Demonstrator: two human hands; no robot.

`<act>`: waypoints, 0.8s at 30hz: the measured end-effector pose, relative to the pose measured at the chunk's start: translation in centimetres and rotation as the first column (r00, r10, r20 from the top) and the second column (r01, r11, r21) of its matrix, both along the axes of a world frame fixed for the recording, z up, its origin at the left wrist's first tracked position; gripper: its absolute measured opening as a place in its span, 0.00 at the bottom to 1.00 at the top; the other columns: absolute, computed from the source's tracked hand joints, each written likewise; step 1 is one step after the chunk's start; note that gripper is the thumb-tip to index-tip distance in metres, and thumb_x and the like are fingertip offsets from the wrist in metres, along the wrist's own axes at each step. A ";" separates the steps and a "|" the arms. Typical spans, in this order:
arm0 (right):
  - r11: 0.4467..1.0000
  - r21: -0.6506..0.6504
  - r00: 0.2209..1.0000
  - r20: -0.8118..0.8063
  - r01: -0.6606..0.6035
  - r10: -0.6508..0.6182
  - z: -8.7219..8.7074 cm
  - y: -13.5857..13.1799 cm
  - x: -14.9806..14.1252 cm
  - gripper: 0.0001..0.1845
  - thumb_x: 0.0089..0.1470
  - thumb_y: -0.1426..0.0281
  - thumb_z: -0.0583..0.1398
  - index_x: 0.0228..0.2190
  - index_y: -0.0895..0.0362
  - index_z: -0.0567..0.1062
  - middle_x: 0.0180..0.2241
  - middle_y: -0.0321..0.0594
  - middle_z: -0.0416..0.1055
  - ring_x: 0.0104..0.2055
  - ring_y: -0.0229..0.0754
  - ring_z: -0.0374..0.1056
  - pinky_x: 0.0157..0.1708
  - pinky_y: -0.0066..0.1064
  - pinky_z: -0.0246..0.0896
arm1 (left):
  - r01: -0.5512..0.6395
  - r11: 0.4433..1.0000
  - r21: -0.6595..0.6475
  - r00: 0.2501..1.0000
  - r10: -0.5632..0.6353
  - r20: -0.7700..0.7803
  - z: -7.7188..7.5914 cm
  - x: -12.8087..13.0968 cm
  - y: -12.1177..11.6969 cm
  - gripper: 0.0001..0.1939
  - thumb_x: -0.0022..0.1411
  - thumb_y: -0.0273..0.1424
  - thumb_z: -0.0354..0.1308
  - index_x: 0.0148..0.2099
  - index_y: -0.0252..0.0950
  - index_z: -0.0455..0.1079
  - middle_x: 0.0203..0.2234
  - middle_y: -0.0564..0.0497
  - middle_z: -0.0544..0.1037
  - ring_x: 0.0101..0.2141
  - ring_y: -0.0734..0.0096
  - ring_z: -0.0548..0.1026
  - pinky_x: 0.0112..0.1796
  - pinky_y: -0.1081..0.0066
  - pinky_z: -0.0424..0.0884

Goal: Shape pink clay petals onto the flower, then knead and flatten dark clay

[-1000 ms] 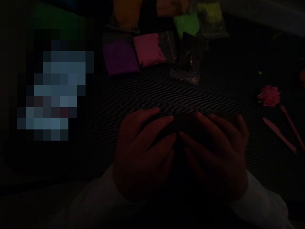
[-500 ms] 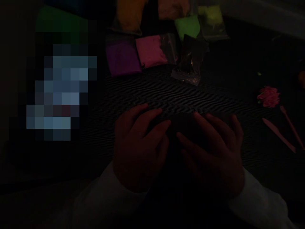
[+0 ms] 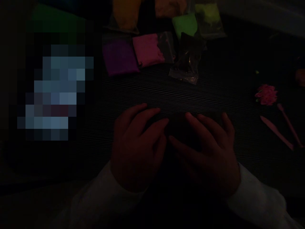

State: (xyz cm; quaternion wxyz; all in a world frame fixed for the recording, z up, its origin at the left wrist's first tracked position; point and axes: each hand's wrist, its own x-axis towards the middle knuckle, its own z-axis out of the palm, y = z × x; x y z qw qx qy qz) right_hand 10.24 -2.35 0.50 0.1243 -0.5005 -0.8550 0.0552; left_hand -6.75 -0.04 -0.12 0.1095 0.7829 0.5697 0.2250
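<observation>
The light is very dim. My left hand [image 3: 138, 149] rests low over the dark table, palm down, its fingers bent a little and apart. Close beside it, my right hand [image 3: 211, 152] has its fingers spread over a dark patch with a rounded edge [image 3: 177, 119]; I cannot tell whether this is an object or shadow. Nothing shows clearly between the fingers of either hand, and what lies under the palms is hidden.
Bags of coloured material lie at the back, among them purple [image 3: 120, 57], pink [image 3: 145, 49] and green [image 3: 185, 26]. A mostly clear bag [image 3: 188, 60] lies before them. On the right are a pink flower [image 3: 267, 94] and two slim pink tools [image 3: 276, 133]. The left is pixelated.
My right hand has shifted left, closer to my left hand, which has hardly moved. The whole view has slid slightly, so the bags and tools appear a little further left.
</observation>
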 end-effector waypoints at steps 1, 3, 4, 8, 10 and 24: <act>1.000 -0.007 1.000 -0.003 -0.003 0.003 0.0 0.0 0.0 0.15 0.49 0.61 0.55 0.41 0.41 0.69 0.55 0.38 0.52 0.55 0.51 0.49 0.51 0.57 0.34 | 0.000 1.000 0.009 1.000 0.000 0.000 0.0 -0.2 0.0 0.13 0.51 0.24 0.54 0.41 0.37 0.69 0.43 0.50 0.71 0.48 0.59 0.63 0.48 0.57 0.61; 1.000 -0.007 0.999 -0.035 -0.008 0.008 0.1 0.0 0.2 0.15 0.49 0.62 0.55 0.41 0.43 0.69 0.55 0.39 0.53 0.54 0.51 0.49 0.51 0.57 0.35 | 0.004 1.000 0.019 1.000 -0.003 -0.012 0.1 -0.8 0.0 0.13 0.51 0.23 0.53 0.40 0.37 0.69 0.43 0.50 0.71 0.48 0.59 0.64 0.48 0.56 0.62; 1.000 -0.006 0.998 -0.058 -0.007 0.007 0.2 0.0 0.2 0.14 0.48 0.63 0.55 0.40 0.44 0.70 0.54 0.40 0.53 0.54 0.51 0.50 0.51 0.57 0.35 | 0.007 0.999 0.031 1.000 -0.006 -0.021 0.1 -1.3 0.0 0.13 0.51 0.23 0.53 0.40 0.38 0.69 0.42 0.50 0.71 0.48 0.58 0.64 0.47 0.56 0.62; 1.000 -0.018 0.995 -0.099 0.005 -0.007 0.3 0.0 0.5 0.14 0.48 0.65 0.56 0.39 0.48 0.71 0.54 0.42 0.55 0.54 0.51 0.51 0.51 0.55 0.35 | 0.054 0.998 0.040 0.996 -0.051 -0.072 0.3 -2.9 -0.4 0.14 0.49 0.24 0.55 0.40 0.40 0.69 0.44 0.50 0.70 0.49 0.54 0.63 0.48 0.51 0.60; 1.000 -0.030 0.997 -0.075 0.007 -0.009 0.3 0.0 0.4 0.15 0.48 0.63 0.56 0.41 0.48 0.70 0.54 0.42 0.53 0.54 0.51 0.50 0.51 0.55 0.35 | 0.108 0.994 0.021 0.990 -0.106 -0.095 0.4 -3.3 -0.6 0.15 0.49 0.23 0.56 0.41 0.40 0.69 0.45 0.49 0.69 0.49 0.53 0.62 0.48 0.50 0.60; 0.998 -0.042 0.998 0.043 0.041 -0.039 -0.1 0.3 -0.1 0.20 0.50 0.59 0.53 0.46 0.45 0.65 0.56 0.44 0.50 0.55 0.50 0.48 0.52 0.55 0.34 | 0.114 0.993 0.033 0.993 -0.113 -0.029 0.4 -2.9 -0.5 0.14 0.47 0.23 0.56 0.38 0.39 0.69 0.42 0.49 0.71 0.48 0.53 0.64 0.46 0.50 0.62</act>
